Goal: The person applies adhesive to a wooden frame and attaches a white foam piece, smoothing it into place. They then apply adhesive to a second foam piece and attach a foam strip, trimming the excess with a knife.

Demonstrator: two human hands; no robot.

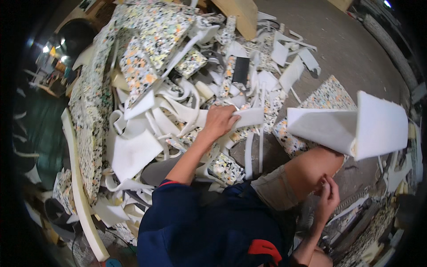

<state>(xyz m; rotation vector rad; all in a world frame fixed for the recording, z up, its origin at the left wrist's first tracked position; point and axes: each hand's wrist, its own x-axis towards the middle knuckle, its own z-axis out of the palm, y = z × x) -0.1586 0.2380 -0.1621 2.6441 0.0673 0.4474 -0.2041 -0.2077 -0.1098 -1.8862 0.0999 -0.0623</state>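
My left hand (220,121) is closed on a white foam strip (250,116), reaching over a heap of offcuts. The strip's flat end sticks out to the right of my fingers. Curled white foam scraps (175,104) lie just left of that hand. My right hand (328,194) hangs beside my bent knee, its fingers curled together. Whether anything small is pinched there I cannot make out. Above the knee, a large bent white foam sheet (381,127) leans over a speckled foam piece (331,95).
Speckled foam slabs (91,115) rise along the heap's left side. A long cream foam strip (80,191) stands in front of them. A wooden board (240,15) juts in at the top. Grey floor (356,58) shows at the upper right, bordered by a long roll (391,51).
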